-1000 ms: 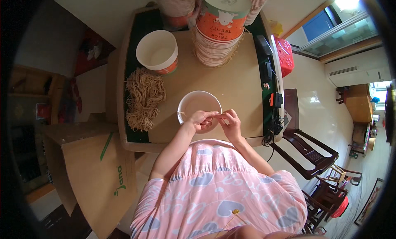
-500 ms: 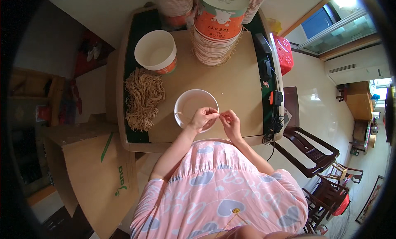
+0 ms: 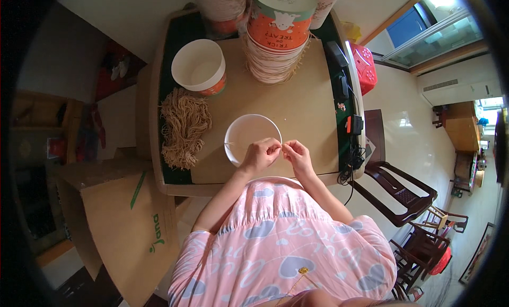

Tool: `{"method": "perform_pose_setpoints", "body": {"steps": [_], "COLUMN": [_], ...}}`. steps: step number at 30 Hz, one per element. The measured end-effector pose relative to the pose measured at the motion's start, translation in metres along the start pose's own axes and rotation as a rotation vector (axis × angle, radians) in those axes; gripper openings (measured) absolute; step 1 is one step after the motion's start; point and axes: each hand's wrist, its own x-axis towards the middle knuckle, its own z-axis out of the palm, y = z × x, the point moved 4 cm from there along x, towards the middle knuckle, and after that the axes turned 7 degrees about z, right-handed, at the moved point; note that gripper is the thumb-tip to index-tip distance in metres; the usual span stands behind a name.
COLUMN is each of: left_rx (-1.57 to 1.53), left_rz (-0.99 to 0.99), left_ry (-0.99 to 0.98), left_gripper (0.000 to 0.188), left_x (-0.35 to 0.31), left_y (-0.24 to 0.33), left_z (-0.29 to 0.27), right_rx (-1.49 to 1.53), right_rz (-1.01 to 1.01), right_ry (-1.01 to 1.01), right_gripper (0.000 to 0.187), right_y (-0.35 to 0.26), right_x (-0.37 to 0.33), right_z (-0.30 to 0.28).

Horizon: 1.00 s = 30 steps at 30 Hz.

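On the near tabletop (image 3: 183, 189), left hand (image 3: 261, 154) and right hand (image 3: 298, 156) are pinched closed at the white tub's (image 3: 246, 129) right rim, on what I cannot tell; cord (image 3: 229, 143) already shows at its left rim, the right seemingly unfinished.

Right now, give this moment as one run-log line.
left hand: at nearest bucket; right hand: fingertips beside left's; twine bundle: left of bucket

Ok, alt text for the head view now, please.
A person's left hand and right hand nearly meet at the right side of an open white bucket; anything they hold is too small to make out. A tan cord bundle lies left of it, with another open bucket and an upturned bucket stack beyond.
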Motion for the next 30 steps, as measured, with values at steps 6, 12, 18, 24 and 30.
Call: {"method": "perform_pose_setpoints", "body": {"steps": [6, 12, 18, 24, 30], "left_rx": [0.126, -1.032, -1.201, -0.976, -1.205], "left_rz": [0.131, -0.737, -0.846, -0.713, -0.724], "left_ry": [0.011, -0.136, -0.176, -0.041, -0.049], "left_gripper": [0.003, 0.01, 0.01, 0.005, 0.004], "left_x": [-0.003, -0.016, -0.018, -0.013, -0.014], "left_y": [0.005, -0.038, -0.042, -0.039, -0.043], "left_z": [0.001, 0.019, 0.02, 0.02, 0.021], "right_rx": [-0.056, -0.466, -0.665, -0.537, -0.485], "right_rz": [-0.025, -0.419, -0.621, -0.42, -0.322], "right_ry": [0.045, 0.12, 0.082, 0.092, 0.111], "right_gripper": [0.013, 0.007, 0.011, 0.008, 0.009], "right_y": [0.004, -0.019, -0.023, -0.007, -0.009], "right_x": [0.0, -0.02, -0.029, -0.017, -0.015], "right_z": [0.0, 0.013, 0.022, 0.009, 0.007]}}
